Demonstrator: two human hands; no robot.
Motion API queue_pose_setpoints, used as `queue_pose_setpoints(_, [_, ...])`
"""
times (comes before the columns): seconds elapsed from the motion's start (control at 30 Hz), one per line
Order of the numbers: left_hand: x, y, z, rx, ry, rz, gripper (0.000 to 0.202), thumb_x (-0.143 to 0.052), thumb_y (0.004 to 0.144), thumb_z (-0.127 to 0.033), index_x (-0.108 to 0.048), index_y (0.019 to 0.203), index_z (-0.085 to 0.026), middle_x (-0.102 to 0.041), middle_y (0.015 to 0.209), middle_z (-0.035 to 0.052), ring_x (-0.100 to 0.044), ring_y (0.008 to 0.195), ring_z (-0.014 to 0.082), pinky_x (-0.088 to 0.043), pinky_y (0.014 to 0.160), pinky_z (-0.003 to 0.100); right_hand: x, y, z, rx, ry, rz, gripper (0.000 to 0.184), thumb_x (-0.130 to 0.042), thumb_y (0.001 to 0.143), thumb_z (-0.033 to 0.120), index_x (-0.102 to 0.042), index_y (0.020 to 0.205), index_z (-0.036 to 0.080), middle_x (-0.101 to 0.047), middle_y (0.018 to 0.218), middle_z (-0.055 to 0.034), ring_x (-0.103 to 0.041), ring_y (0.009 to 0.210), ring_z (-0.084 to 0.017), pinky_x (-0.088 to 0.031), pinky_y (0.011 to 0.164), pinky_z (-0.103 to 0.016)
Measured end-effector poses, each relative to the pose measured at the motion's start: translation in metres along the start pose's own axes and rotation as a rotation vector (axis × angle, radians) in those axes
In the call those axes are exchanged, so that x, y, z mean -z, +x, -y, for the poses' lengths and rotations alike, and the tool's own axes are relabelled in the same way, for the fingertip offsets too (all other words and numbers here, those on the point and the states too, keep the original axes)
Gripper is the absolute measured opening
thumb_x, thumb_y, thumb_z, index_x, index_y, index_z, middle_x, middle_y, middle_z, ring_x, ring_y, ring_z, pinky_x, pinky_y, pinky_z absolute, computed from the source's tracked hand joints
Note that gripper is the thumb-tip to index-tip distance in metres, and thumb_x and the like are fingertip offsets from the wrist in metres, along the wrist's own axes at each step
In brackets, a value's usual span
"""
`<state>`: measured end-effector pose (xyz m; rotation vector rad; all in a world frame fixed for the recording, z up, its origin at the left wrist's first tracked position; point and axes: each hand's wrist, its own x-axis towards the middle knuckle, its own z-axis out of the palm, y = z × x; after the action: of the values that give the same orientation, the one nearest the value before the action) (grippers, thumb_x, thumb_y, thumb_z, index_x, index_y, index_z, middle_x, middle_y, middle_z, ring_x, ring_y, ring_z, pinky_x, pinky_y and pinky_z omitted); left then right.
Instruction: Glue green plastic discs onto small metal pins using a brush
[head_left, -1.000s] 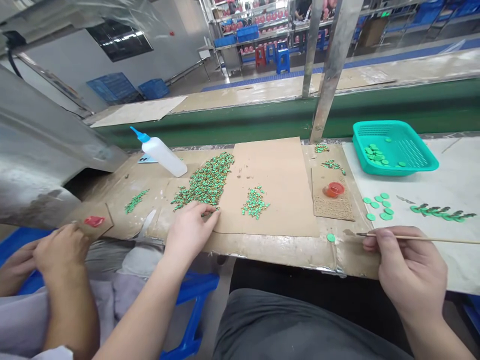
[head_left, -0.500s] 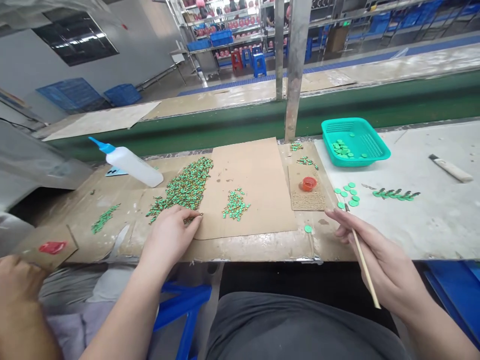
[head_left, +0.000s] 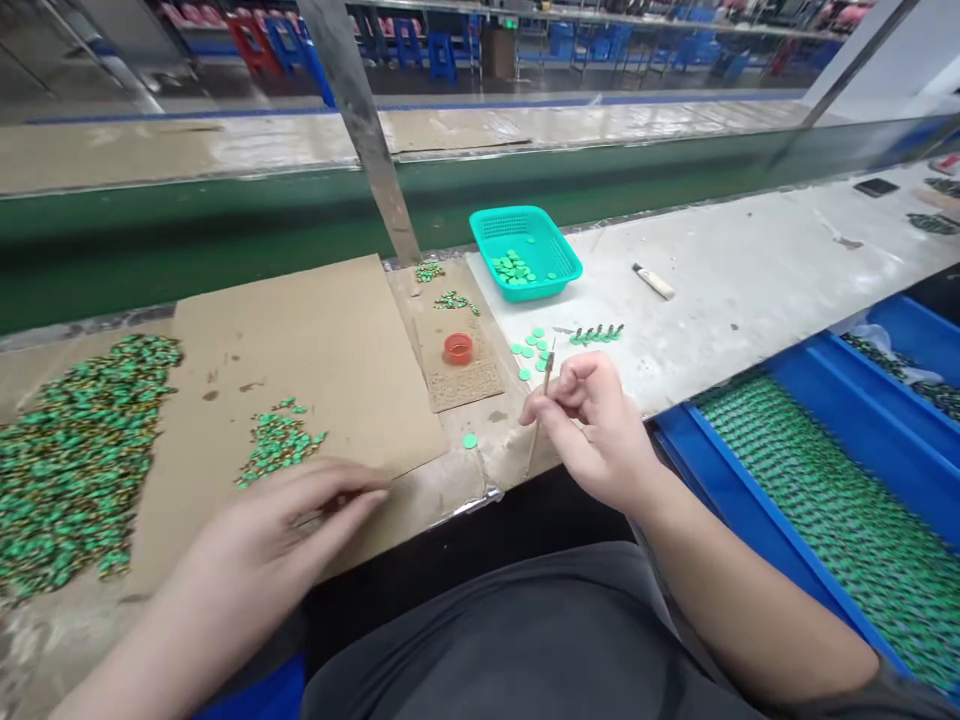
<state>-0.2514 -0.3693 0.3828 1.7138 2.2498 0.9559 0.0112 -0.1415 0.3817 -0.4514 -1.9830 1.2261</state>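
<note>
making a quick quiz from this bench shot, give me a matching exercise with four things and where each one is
Things:
1. thin stick
2. small orange cup
3. teal basket
4. blue bin

Places:
A. on the small cardboard piece
B. past the bench edge, full of green parts
C. pinched in the right hand
D. on the white bench top by the metal post, holding green discs

Pairs: 1-C, 2-A, 3-D, 4-B

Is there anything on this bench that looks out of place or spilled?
One green disc lies alone on the brown bench edge, apart from the disc group and the basket. Nothing looks spilled or damaged. The right hand holds a thin stick.
</note>
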Motion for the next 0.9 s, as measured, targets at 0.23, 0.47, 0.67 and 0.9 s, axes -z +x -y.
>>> queue_pose_setpoints(0.23, [-0.028,0.055,-0.037,0.0,-0.126,0.081,0.033,-0.075,0.099,-0.069,-0.088,0.09,-0.039,-0.089,0.095,-0.0016,-0.082,0.08,0.0222,-0.068,0.082,0.032,-0.006,0.01,-0.001,0.031,-0.166,0.18,0.008,-0.06,0.114,0.026,-0.064,0.108,0.025,-0.083,0.106,-0.0076,-0.08,0.104,-0.024,-0.063,0.098,-0.042])
queue_pose_setpoints(0.47, [-0.037,0.037,-0.041,0.053,-0.222,-0.078,0.017,-0.09,0.094,-0.052,-0.086,0.103,-0.039,-0.088,0.099,-0.0055,-0.081,0.085,0.017,-0.066,0.081,0.026,-0.031,0.0,0.014,-0.527,0.378,0.212,0.02,-0.07,0.11,0.043,-0.073,0.109,0.023,-0.056,0.074,0.0065,-0.051,0.066,-0.013,-0.045,0.063,-0.027])
queue_pose_setpoints(0.67, [-0.045,0.04,-0.07,0.179,-0.452,-0.18,0.024,-0.097,0.085,-0.057,-0.088,0.091,-0.035,-0.085,0.088,-0.0009,-0.08,0.074,0.019,-0.071,0.069,0.029,-0.045,0.002,0.018,-0.69,0.668,0.226,0.049,-0.097,0.086,0.062,-0.067,0.087,0.022,-0.053,0.068,0.0081,-0.043,0.064,-0.011,-0.037,0.059,-0.026])
queue_pose_setpoints(0.9, [-0.062,0.024,-0.05,0.349,-0.71,-0.096,0.034,-0.088,0.094,-0.066,-0.091,0.097,-0.033,-0.087,0.098,0.0045,-0.08,0.073,0.0186,-0.073,0.068,0.03,-0.042,-0.013,0.009,-0.609,0.669,0.175,0.048,-0.075,0.105,0.068,-0.073,0.092,0.023,-0.051,0.069,0.0061,-0.042,0.061,-0.012,-0.04,0.059,-0.028])
